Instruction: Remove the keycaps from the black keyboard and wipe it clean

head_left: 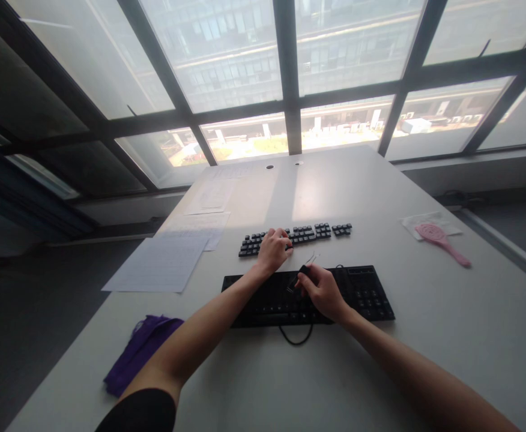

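Note:
A black keyboard (254,303) lies across the table before me, its cable looping out at the front edge. Keys stand on its right-hand block, while much of the left and middle looks bare. Behind it, loose black keycaps (303,234) are laid out in rows. My left hand (274,249) is among these keycaps, fingers curled and pinched around what looks like a dark keycap. Over the keyboard's middle, my right hand (321,291) grips a keycap puller (304,270) with a black handle and thin wire loops.
Paper sheets (159,264) lie along the left side of the white table (357,186). A purple cloth (143,348) sits near my left forearm. To the right, a pink hairbrush (441,242) rests partly on a white wrapper (447,223). Large windows stand beyond the table.

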A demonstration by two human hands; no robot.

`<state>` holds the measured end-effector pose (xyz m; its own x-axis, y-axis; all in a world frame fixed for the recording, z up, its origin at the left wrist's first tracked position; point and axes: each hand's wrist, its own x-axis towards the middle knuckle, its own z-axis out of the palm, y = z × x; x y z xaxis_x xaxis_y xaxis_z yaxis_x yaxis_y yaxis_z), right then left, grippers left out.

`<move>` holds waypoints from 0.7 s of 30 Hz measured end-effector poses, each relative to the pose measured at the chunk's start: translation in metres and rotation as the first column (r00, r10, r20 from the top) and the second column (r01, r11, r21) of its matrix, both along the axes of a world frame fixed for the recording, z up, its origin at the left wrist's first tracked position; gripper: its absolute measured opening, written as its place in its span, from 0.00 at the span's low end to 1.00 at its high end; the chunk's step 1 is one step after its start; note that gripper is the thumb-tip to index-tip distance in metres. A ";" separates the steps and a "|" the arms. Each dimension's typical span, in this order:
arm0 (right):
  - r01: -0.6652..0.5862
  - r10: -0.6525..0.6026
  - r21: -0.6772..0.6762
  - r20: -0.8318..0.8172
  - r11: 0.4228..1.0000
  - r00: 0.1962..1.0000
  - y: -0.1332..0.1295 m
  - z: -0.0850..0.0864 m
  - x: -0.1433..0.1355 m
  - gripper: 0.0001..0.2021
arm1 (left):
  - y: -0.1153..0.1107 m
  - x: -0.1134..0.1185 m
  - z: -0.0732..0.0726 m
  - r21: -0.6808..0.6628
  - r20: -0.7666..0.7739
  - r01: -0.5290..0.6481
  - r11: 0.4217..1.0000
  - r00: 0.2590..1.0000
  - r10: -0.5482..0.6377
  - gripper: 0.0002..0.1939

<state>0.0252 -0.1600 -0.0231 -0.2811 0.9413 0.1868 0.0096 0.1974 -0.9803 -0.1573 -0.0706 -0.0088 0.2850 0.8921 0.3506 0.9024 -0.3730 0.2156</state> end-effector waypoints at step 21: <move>-0.050 -0.006 0.203 0.263 0.978 0.965 0.000 0.011 0.013 0.08 | -0.132 0.005 0.008 -0.121 0.350 0.124 0.985 0.934 -0.075 0.07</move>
